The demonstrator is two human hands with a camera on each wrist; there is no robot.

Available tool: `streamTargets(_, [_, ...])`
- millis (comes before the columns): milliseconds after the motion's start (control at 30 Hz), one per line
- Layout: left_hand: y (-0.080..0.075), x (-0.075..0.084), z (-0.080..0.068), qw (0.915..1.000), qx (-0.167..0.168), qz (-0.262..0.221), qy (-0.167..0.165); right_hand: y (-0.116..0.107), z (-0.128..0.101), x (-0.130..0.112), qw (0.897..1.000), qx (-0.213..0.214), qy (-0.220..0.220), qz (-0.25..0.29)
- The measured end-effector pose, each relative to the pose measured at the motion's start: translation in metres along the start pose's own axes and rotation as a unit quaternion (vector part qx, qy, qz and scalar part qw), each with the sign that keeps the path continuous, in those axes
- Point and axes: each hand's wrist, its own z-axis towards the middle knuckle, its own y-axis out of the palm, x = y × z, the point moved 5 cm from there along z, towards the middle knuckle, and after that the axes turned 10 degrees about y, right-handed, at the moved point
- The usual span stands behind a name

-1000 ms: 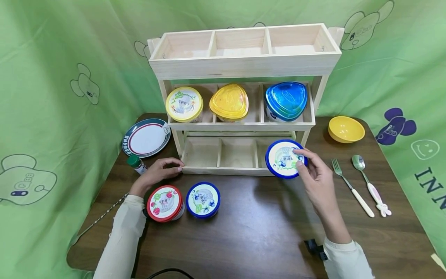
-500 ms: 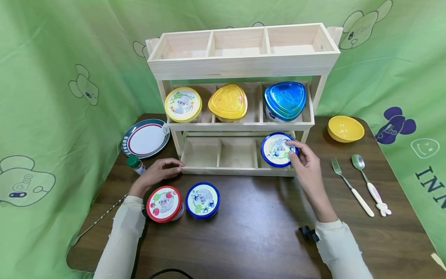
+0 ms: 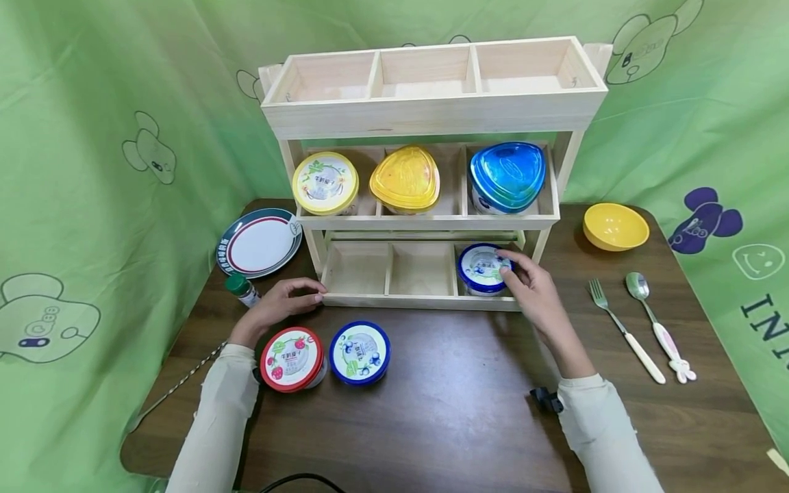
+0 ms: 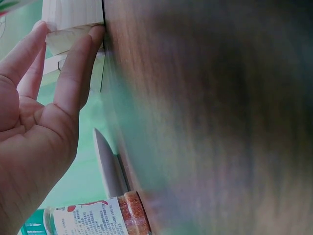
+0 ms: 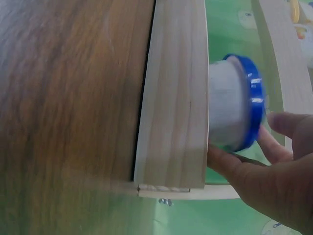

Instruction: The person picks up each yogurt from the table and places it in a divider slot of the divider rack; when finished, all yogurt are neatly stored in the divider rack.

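Lowered from above the counter, the blue-lidded tub (image 3: 483, 268) now sits upright, lid up, in the shelf's (image 3: 425, 299) bottom-right compartment, right hand (image 3: 535, 296) pinching its rim.

Wooden shelf (image 3: 425, 205) blocked the table's (image 3: 444, 397) 12 o'clock side, its bottom left and middle compartments stood open, red-lidded cup (image 3: 291, 359) and blue-lidded cup (image 3: 359, 352) crowded 8 o'clock, fork (image 3: 624, 330) and spoon (image 3: 655, 326) lay at 3 o'clock, centre front was bare.

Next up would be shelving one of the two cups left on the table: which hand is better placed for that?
Probably the left. The left hand rests open on the rack's bottom front edge, just above the red-lidded cup and blue-lidded cup. The right hand holds the cup in the bottom right compartment.
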Motion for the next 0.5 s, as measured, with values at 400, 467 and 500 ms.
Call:
streamTargets(400, [-0.002, 0.0, -0.003, 0.9999, 0.002, 0.008, -0.006, -0.021, -0.011, -0.011, 0.996, 0.022, -0.032, -0.077])
streamTargets(467, [-0.001, 0.0, -0.002, 0.9998, 0.006, 0.008, -0.016, -0.028, -0.016, -0.014, 0.994, 0.029, -0.043, -0.091])
streamTargets(500, [-0.001, -0.001, -0.001, 0.9998, 0.006, 0.008, -0.018, -0.031, -0.019, -0.015, 0.994, 0.034, -0.048, -0.094])
